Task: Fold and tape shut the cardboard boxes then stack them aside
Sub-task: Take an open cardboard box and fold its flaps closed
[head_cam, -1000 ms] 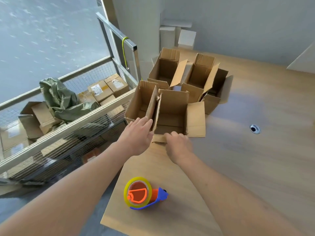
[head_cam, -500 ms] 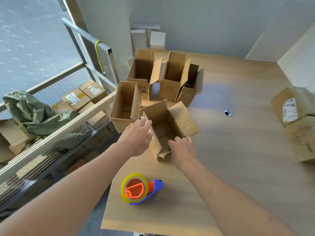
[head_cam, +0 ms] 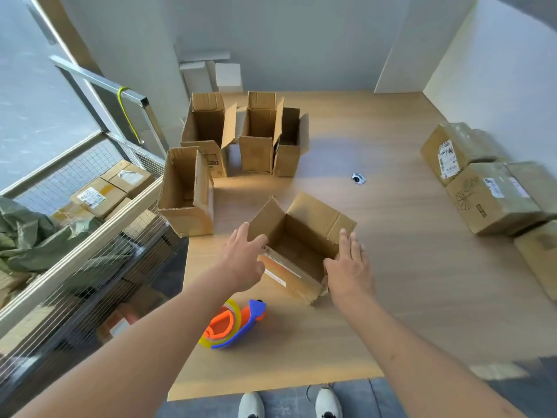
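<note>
an open cardboard box (head_cam: 297, 248) sits near the front of the wooden table (head_cam: 391, 267), flaps up, turned at an angle. the left hand (head_cam: 245, 260) grips its left flap, fingers curled over the edge. the right hand (head_cam: 349, 267) lies flat against the right side, fingers straight. a tape dispenser (head_cam: 232, 325) lies just in front. 4 open boxes (head_cam: 238, 140) stand behind; taped boxes (head_cam: 482, 182) are stacked at right.
</note>
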`<state>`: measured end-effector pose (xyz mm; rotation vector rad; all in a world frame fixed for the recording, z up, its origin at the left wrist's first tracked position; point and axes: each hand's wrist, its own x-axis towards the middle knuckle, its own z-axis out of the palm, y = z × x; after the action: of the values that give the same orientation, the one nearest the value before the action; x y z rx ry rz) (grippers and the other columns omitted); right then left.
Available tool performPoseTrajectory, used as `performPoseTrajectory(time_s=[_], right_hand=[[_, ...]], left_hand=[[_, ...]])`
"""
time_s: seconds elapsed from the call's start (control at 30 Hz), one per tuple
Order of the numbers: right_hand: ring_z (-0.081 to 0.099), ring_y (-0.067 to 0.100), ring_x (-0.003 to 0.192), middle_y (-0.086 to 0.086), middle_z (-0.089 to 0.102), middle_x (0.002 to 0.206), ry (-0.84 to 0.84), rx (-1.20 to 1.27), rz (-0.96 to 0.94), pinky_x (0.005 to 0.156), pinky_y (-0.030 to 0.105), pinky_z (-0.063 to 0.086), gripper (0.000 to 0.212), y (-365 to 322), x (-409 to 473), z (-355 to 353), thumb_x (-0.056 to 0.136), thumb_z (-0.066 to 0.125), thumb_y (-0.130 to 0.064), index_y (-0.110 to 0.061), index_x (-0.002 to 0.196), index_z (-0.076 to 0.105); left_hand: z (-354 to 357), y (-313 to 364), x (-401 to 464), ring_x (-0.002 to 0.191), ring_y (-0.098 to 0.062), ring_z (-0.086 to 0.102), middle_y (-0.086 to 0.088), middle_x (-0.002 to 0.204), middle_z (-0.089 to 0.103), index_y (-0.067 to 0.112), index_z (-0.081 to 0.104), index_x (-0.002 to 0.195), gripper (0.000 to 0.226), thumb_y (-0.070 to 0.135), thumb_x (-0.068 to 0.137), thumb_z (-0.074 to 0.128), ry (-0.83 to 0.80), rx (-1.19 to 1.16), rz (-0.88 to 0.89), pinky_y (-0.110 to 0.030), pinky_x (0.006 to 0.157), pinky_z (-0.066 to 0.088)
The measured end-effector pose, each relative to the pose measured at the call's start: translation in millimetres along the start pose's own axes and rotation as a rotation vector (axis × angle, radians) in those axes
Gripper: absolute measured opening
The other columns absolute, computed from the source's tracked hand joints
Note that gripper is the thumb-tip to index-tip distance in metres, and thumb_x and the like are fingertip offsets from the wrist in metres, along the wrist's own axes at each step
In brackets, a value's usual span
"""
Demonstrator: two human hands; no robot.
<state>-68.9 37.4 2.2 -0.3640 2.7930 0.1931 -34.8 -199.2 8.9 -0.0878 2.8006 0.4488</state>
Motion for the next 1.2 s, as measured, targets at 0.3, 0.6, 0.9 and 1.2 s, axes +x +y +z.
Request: performPoseTrajectory(time_s=[0.3,0.6,0.9,1.2], right_hand=[[0.031,0.021,0.147,-0.019,-0.009,0.169,-0.004,0.360,-0.132,0.093,0.040,0.052,0.061,59.9,7.4,-0.4,0.096,0.051,0.006,-0.041,0.133,0.059],[0.038,0.026,0.147,-0.003,0.000,0.171,-0.126,0.640,-0.093,0.110,0.040,0.043,0.098,63.6,26.8,15.6,0.087,0.081,-0.021,-0.044,0.160,0.019],[0.048,0.018,0.135,-0.004,0.024,0.158,-0.156,0.762,-0.015,0.108,0.032,0.039,0.050,67.6,44.1,21.5,0.102,0.055,-0.045,-0.026,0.148,0.053],[0.055,0.024,0.123,-0.006,0.024,0.145,-0.143,0.708,0.013,0.100,0.041,0.049,0.058,69.6,53.6,32.9,0.093,0.052,-0.067,-0.031,0.137,0.059]], left_hand=[[28.9,38.7,0.5,0.096,-0.032,0.056,-0.002,0.120,0.037,0.021,0.058,0.082,0.020,0.017,0.080,0.078,0.089,-0.085,0.144,-0.045,0.076,0.056],[45.2,70.3,-7.3,0.086,-0.025,0.054,0.005,0.104,0.055,0.023,0.051,0.096,0.017,0.018,0.087,0.064,0.019,-0.137,0.203,-0.045,0.074,0.051],[53.4,78.7,18.2,0.103,-0.018,0.057,0.009,0.115,0.065,0.025,0.051,0.128,0.041,0.031,0.089,0.063,-0.114,-0.161,0.067,-0.038,0.088,0.050],[63.1,70.9,42.2,0.106,-0.022,0.056,0.000,0.118,0.051,0.021,0.048,0.137,0.065,0.045,0.086,0.079,-0.020,-0.218,-0.078,-0.037,0.091,0.049]])
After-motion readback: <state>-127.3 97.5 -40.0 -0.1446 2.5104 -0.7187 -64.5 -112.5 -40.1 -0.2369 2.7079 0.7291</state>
